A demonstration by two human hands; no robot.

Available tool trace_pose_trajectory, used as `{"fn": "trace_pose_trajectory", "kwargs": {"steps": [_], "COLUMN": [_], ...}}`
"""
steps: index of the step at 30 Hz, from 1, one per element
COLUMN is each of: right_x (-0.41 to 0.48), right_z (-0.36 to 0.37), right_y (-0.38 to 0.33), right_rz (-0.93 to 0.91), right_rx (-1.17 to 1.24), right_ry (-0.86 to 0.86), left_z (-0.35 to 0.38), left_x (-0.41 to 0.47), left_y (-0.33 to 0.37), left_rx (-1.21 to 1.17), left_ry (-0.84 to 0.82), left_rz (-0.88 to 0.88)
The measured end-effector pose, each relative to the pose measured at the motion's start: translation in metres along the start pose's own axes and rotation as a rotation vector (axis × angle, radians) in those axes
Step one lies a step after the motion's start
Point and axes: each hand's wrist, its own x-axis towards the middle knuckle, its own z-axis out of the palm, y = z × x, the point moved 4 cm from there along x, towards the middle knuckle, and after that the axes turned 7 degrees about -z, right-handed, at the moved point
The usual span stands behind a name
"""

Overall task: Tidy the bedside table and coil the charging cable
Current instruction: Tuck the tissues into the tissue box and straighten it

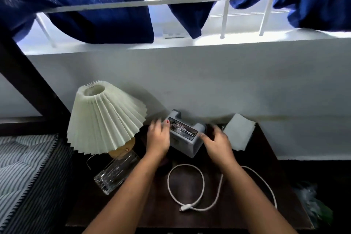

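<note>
Left hand is cupped against the left end of a grey box with a car label on top, fingers curled onto its edge; right hand sits at the box's right end, fingers loosely bent, too blurry to say if it's actually gripping. Box is at the back of the dark bedside table, between the pleated lamp and a folded white cloth; looks rigid and light-ish, so taking it by both ends seems fine. The white cable lies loose in front, one loop plus a tail under the right forearm, plug end near the front edge; it's floppy, so I'd grab it by the plug and wind from there. The glass beside the lamp base is the breakable bit; watch the left elbow.
</note>
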Motion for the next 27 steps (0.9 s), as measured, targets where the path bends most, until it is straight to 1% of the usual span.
{"fn": "trace_pose_trajectory", "kwargs": {"steps": [2,4,7,11,14,16,21,24,27], "right_x": [0.004,0.006,0.013,0.016,0.019,0.02,0.017,0.018,0.02], "right_z": [0.003,0.013,0.027,0.027,0.012,0.003,0.004,0.01,0.013], "right_y": [0.013,0.02,0.019,0.018,0.019,0.017,0.016,0.02,0.026], "right_rz": [0.045,0.088,0.09,0.108,0.074,0.011,-0.132,-0.151,-0.132], "right_rx": [-0.023,-0.024,-0.013,0.093,0.112,0.083,0.082,0.061,0.043], "right_ry": [0.006,-0.022,-0.022,0.022,0.083,0.103,0.075,0.076,0.088], "left_z": [0.006,0.009,0.014,0.013,0.019,0.022,0.031,0.031,0.032], "left_x": [0.016,0.027,0.032,0.021,0.007,-0.003,-0.01,-0.008,-0.007], "left_y": [-0.003,-0.008,-0.018,-0.017,-0.011,-0.01,-0.024,-0.029,-0.029], "left_rx": [0.068,0.076,0.063,-0.03,-0.04,-0.019,0.01,0.019,0.04], "left_ry": [-0.023,-0.059,-0.12,-0.074,-0.034,-0.005,-0.047,-0.06,-0.066], "left_rz": [0.007,-0.017,-0.068,-0.103,-0.102,-0.086,-0.137,-0.14,-0.109]}}
